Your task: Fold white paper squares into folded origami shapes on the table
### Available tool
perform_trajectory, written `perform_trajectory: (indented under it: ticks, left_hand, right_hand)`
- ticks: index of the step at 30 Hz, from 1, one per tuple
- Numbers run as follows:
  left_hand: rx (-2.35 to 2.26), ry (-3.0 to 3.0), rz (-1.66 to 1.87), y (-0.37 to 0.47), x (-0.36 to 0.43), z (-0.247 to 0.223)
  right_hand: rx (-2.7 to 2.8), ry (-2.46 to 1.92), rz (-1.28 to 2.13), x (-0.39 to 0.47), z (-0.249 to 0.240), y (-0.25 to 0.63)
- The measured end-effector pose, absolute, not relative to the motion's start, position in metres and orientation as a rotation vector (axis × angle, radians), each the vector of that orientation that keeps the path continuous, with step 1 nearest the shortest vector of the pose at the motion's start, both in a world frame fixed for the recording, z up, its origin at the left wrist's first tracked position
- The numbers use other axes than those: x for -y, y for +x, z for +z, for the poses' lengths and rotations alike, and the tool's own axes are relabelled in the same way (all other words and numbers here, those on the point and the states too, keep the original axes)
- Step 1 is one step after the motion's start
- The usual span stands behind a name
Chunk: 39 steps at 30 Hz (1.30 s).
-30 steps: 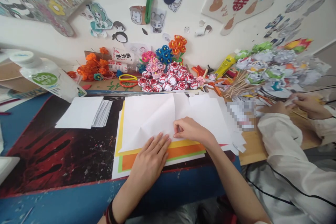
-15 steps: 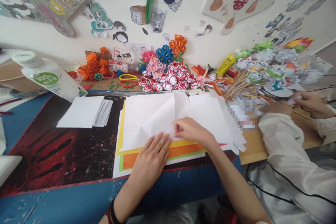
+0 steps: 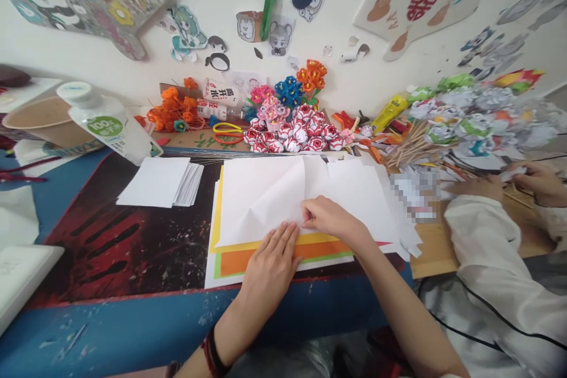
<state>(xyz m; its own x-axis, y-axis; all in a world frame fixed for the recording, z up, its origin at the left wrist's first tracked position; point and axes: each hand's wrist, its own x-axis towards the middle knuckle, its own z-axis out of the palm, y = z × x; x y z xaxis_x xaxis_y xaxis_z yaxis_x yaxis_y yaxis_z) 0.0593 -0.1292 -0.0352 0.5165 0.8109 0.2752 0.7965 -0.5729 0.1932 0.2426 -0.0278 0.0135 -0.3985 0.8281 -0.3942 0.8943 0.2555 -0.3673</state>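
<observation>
A white paper sheet (image 3: 261, 201) lies on a stack of coloured sheets, with a crease running up through it and a raised fold near the middle. My left hand (image 3: 272, 260) rests flat over the sheet's lower edge, fingers stretched out together. Just right of it, my right hand (image 3: 330, 218) is closed, thumb and curled fingers pinching the paper at the fold. Beneath, orange paper (image 3: 248, 261), yellow paper (image 3: 218, 224) and a green edge show. More white paper (image 3: 357, 195) spreads to the right, partly behind my right hand.
Square white papers (image 3: 153, 182) sit left on the dark mat (image 3: 177, 248), near a leaning plastic bottle (image 3: 110, 124). Red-white paper flowers (image 3: 305, 133) line the back. At right, a co-worker's hands (image 3: 535, 180) work beside wrapped flowers on sticks (image 3: 407, 139).
The view has swung slightly left, so everything appears farther right. Both hands keep nearly the same place on the paper, the right one still pinching the fold.
</observation>
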Motion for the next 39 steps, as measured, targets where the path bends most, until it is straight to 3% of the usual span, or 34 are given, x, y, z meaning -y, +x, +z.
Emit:
perform_trajectory:
  ticks: [39]
  left_hand:
    - [-1.824,2.714,0.426,-0.059,0.172,-0.034]
  right_hand:
    - [-2.292,1.677,-0.84,0.026,0.018,0.236]
